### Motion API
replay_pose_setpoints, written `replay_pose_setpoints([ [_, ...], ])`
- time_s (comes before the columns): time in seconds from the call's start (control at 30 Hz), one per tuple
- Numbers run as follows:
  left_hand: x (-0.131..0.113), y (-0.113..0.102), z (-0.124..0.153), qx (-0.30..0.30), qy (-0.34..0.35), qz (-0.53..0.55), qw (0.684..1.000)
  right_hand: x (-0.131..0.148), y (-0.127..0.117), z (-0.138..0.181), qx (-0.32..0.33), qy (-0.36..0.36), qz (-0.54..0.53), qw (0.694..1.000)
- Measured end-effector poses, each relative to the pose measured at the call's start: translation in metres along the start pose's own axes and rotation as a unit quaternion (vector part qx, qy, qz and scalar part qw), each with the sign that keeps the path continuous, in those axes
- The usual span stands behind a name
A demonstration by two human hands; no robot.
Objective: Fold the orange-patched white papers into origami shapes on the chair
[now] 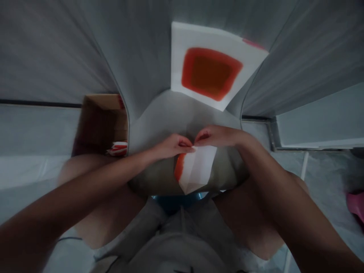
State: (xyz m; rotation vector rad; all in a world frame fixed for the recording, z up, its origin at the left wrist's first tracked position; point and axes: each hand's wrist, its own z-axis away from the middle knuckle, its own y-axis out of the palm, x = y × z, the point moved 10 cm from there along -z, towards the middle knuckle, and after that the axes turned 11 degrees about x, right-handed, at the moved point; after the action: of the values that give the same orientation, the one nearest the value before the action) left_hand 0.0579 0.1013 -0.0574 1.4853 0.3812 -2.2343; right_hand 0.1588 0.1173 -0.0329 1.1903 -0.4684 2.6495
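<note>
A folded white paper with an orange-red edge (196, 168) lies on a grey surface (159, 125) in front of me. My left hand (170, 147) pinches its top edge from the left, fingers closed on the paper. My right hand (217, 136) pinches the same top edge from the right, fingertips almost touching those of the left hand. Further back lies a flat white sheet with a large orange-red square (212, 64).
A brown cardboard box (98, 123) stands open at the left, with red-and-white folded papers (118, 148) at its near corner. My bare knees flank the grey surface. A pink object (356, 204) shows at the right edge. Grey walls rise behind.
</note>
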Motion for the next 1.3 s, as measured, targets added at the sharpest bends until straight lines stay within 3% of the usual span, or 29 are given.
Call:
replay_pose_setpoints([
  [0.6,-0.01,0.001,0.001,0.013,0.009,-0.022,1.0,0.0,0.001,0.002,0.012,-0.005,0.012,1.0],
  [1.07,-0.006,0.0,0.002,-0.02,0.003,-0.007,1.0,-0.008,-0.004,0.001,0.01,-0.008,-0.022,1.0],
  [1.3,-0.01,0.003,0.004,-0.027,0.003,-0.007,1.0,0.002,-0.001,0.008,0.019,-0.002,-0.008,1.0],
])
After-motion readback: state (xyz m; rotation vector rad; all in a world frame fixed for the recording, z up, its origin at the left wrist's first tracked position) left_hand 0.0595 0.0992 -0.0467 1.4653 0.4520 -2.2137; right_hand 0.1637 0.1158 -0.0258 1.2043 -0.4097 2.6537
